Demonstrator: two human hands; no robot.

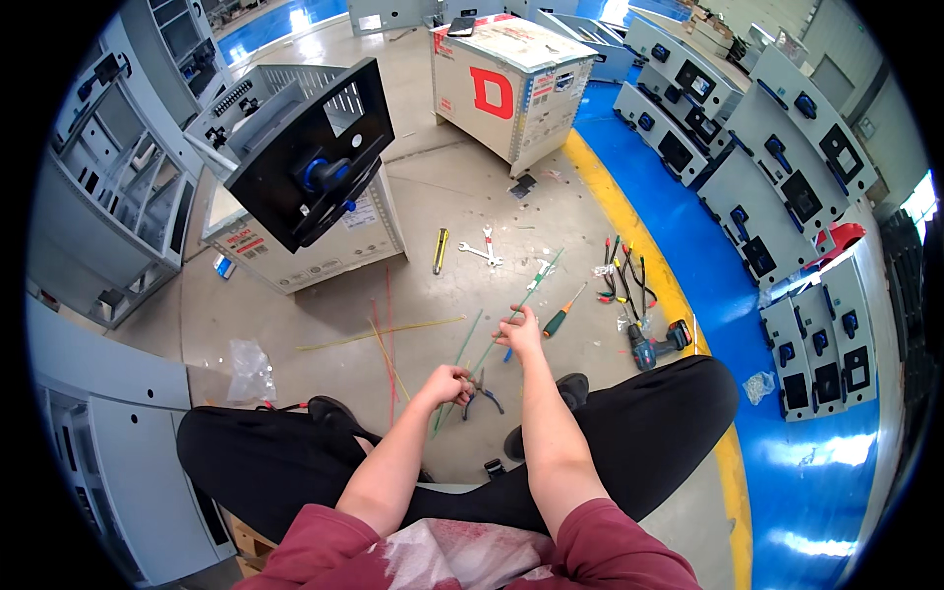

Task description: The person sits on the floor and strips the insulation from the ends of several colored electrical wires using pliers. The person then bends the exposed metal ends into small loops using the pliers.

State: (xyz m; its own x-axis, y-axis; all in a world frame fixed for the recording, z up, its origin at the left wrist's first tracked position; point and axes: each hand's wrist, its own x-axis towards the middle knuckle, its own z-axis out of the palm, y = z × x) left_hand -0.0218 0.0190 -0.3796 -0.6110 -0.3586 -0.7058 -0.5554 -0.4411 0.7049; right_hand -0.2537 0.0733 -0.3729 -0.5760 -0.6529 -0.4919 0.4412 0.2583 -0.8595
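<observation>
A green strand (486, 355) is showing as a long, thin, nearly straight line of even colour, its far length slanting up and to the right. It is running between the two hands above the floor (423, 295), its upper part extending beyond the right hand (519, 332) toward a small label (539, 275). More green lengths are appearing beside and below the left hand (449, 384); whether the lower ones belong to the same strand cannot be told. The left hand, nearer the body, is curling its fingers closed around the strand. The right hand, farther forward, is pinching it between thumb and fingers, the other fingers bending loosely. Dark pliers (482, 395) with spread handles are showing just below the left hand; whether the hand is touching them cannot be told. To the left, red strands (390, 324) and yellow strands (379, 341) are crossing on the floor. Ahead, a yellow cutter (440, 252) and wrenches (482, 253) are lying apart. A screwdriver (564, 312) is lying just right of the right hand, and a drill (654, 346) is resting farther right.
</observation>
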